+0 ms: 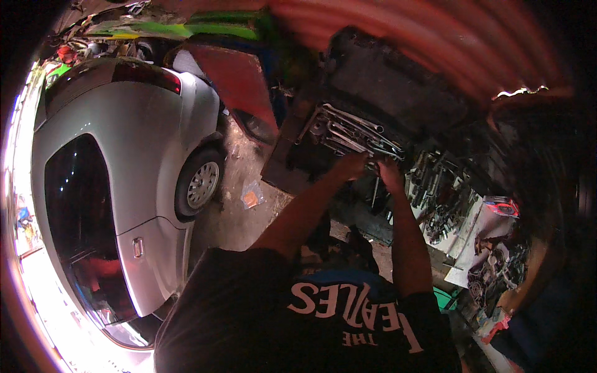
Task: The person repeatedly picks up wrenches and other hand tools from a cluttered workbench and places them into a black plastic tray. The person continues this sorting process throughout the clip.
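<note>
Red corrugated sheeting [472, 37] rose beyond the grip; a silver car [146, 124] stood well to its left on a concrete floor [233, 217]. Metal wrenches [351, 127] lay piled just beyond the grip in a dark tray [278, 163]. Further metal tools [435, 186] lay to the right. The left hand [353, 165] and right hand [389, 174] were close together at the pile's near edge; whether either grip held a wrench could not be told. The step in hand was judged to be tool handling. The next move likely called for separating one wrench without dragging its neighbours.
</note>
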Demonstrator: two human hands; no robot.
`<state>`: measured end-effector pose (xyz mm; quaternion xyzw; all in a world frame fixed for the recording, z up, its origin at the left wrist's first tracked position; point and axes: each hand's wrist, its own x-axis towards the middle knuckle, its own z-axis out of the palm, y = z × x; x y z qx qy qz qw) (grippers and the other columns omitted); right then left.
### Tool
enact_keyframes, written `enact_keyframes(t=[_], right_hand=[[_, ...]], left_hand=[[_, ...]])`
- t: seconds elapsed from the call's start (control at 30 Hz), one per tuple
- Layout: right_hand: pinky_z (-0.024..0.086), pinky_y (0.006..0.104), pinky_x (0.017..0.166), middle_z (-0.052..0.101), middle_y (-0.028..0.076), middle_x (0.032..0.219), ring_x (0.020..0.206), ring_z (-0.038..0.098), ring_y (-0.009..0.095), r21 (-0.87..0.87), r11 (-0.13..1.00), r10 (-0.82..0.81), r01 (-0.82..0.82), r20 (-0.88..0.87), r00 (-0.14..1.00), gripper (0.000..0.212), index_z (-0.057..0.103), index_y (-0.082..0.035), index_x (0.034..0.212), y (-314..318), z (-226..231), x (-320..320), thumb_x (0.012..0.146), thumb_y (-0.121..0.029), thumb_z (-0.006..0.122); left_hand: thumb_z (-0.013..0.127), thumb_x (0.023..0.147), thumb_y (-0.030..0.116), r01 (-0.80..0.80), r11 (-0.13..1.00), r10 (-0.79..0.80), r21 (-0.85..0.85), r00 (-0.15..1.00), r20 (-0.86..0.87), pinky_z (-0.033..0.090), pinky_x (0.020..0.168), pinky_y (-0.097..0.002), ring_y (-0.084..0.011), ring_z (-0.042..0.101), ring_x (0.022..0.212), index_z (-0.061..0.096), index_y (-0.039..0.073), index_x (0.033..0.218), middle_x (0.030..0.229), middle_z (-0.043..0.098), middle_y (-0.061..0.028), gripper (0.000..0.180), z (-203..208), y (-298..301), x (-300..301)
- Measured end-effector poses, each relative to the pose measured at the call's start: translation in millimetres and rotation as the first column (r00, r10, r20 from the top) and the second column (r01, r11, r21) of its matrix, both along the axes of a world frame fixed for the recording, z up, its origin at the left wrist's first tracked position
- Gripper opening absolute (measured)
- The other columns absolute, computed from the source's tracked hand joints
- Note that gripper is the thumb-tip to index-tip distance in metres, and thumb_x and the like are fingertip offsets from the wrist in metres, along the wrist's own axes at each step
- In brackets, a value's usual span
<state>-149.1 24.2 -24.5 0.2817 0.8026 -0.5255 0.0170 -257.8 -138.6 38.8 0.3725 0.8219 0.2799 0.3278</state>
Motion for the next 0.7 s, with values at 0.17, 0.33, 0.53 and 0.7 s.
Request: enact_keyframes(t=[0.17,0.33,0.53,0.7], right_hand=[[0.052,0.0433,0.072,0.061,0.017,0.103,0.089,0.062,0.033,0.755,0.626,0.423,-0.195,-0.119,0.898,0.026,0.059,-0.011,0.113,10.6,-21.4,-8.4,0.089,-0.015,0.051],[0.049,0.0418,0.078,0.061,0.019,0.102,0.094,0.060,0.034,0.601,0.783,0.222,-0.157,-0.035,0.974,0.029,0.058,-0.008,0.116,28.6,-30.9,41.4,0.091,-0.021,0.050],[0.048,0.0414,0.078,0.060,0.019,0.099,0.091,0.059,0.033,-0.159,0.956,-0.178,0.248,0.356,0.917,0.037,0.056,-0.006,0.119,8.2,7.7,61.2,0.086,-0.022,0.058],[0.046,0.0377,0.076,0.062,0.015,0.093,0.088,0.058,0.025,0.210,0.978,0.039,-0.013,-0.118,0.992,0.040,0.056,-0.004,0.118,18.6,-52.5,106.2,0.085,-0.025,0.060]], left_hand=[[0.055,0.081,0.016,-0.158,0.965,0.197,0.211,0.964,-0.179,0.050,0.077,-0.0458,-0.0369,0.060,0.093,0.050,0.005,0.121,0.106,0.061,-0.0177,0.041,-56.9,-38.5,-29.5],[0.049,0.085,0.017,-0.060,0.991,0.004,-0.118,0.905,-0.425,0.049,0.085,-0.0464,-0.0368,0.059,0.103,0.046,0.004,0.127,0.118,0.057,-0.0212,0.044,-80.3,-74.1,-67.1],[0.052,0.082,0.021,-0.392,0.870,0.366,-0.298,0.920,-0.144,0.047,0.088,-0.0498,-0.0377,0.057,0.109,0.042,0.008,0.130,0.118,0.058,-0.0194,0.050,-62.7,-94.8,-70.4],[0.052,0.084,0.024,-0.432,0.824,0.422,-0.367,0.900,-0.110,0.046,0.090,-0.0501,-0.0397,0.057,0.108,0.038,0.009,0.132,0.112,0.060,-0.0225,0.052,-93.2,-105.2,-66.6]])
